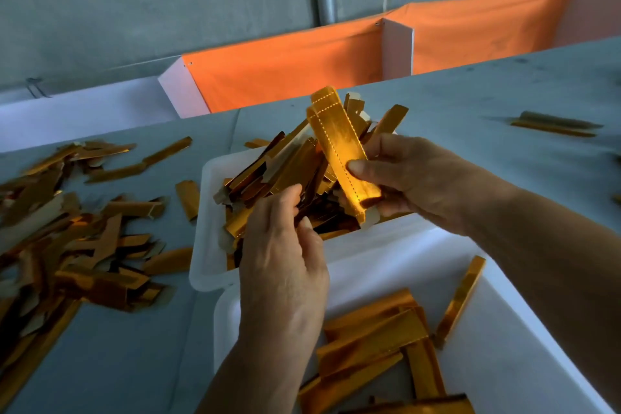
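Far L, a loose pile of gold scraps sprawls over the grey table, pieces crossing at all angles. Next over, a white far tray holds a heap of gold pieces that stacks above its rim. The L hand comes in from below, back of hand to camera, fingers curled w/ tips down among the heap's near edge. Thumb sits close beside them, dark pieces btwn, but can't tell if it actually grips one.

Centre: the gold strip, a long foil piece w/ two dotted perforation lines, stands tilted above the heap, top end folded over and pointing up-left, lower end down-right. The R hand pinches it at the lower half. The thumb lies flat across the strip's lit face, the other fingers are curled behind and under it, and the strip's bottom end pokes out below them. The strip is well clear of the L fingertips.

Lower R, a white near tray touches the far tray and carries flat gold strips, one single strip leaning on its wall. Far R on the table, stray strips lie apart. An orange cloth hangs behind.
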A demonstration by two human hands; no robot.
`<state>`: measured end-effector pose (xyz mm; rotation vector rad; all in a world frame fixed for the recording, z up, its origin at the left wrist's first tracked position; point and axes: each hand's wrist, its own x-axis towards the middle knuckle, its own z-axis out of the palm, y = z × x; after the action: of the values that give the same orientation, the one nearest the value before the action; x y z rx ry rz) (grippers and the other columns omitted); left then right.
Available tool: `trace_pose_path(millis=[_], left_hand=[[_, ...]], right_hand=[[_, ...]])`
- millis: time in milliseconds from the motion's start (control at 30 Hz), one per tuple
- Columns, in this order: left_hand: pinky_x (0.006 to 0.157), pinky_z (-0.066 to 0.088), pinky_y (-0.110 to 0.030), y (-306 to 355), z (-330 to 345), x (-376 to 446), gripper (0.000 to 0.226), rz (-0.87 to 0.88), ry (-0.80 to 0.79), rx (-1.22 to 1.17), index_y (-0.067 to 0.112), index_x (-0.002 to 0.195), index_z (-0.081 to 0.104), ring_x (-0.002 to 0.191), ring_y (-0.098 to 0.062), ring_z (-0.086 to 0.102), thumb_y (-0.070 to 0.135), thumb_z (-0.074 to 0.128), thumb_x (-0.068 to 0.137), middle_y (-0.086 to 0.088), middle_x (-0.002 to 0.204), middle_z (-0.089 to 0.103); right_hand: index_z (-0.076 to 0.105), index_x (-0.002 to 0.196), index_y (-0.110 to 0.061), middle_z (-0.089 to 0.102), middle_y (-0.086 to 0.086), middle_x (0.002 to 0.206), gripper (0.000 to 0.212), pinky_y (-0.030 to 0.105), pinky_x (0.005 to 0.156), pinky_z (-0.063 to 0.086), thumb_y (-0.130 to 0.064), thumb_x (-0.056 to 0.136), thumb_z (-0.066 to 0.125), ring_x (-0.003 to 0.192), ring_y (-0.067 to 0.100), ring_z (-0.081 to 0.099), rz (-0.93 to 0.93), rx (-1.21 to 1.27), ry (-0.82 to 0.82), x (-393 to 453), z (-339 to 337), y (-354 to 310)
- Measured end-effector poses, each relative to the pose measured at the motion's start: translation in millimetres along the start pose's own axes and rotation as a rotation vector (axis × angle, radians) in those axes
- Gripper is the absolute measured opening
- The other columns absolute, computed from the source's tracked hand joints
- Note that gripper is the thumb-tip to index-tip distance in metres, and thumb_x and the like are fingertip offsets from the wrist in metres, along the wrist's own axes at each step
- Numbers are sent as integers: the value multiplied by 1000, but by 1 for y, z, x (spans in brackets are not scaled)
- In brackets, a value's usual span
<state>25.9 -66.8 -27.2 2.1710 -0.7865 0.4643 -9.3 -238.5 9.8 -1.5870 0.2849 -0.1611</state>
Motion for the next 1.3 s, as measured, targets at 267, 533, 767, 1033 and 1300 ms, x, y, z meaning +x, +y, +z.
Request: trace_pose_path(millis=[267,533,767,1033,1300], left_hand=[[86,43,-27,-4,2,-3,36,-37,-59,68,16,125,57,98,-1,35,6,52,90,8,107,50],[98,36,-23,0,0,-4,37,-76,-189,127,25,130,51,117,-4,40,17,45,94,11,121,50],[98,29,-15,0,0,-2,33,-57,-307,204,31,127,51,101,5,28,25,38,96,22,109,41],[94,36,-17,-3,1,-1,31,-57,-326,200,31,124,53,94,4,34,26,38,97,22,101,39],[87,44,-21,-6,2,-1,26,-50,-196,108,23,113,63,93,-2,44,16,48,93,15,98,50]], right_hand=[[58,110,-9,63,10,103,20,20,58,56,-18,92,61,81,18,70,85,226,73,38,28,0],[64,117,-18,58,8,122,34,26,79,54,-3,96,43,103,23,60,-118,-842,81,90,29,-7],[38,137,-26,55,1,119,59,30,69,37,-29,85,64,107,23,54,-216,-1508,-70,89,23,17],[59,111,-20,49,-5,76,18,21,58,39,-22,94,58,65,7,47,-169,-1755,-243,76,18,10],[63,101,-29,55,-6,106,21,36,78,51,-13,94,52,104,18,53,-454,-1643,87,55,4,-34]])
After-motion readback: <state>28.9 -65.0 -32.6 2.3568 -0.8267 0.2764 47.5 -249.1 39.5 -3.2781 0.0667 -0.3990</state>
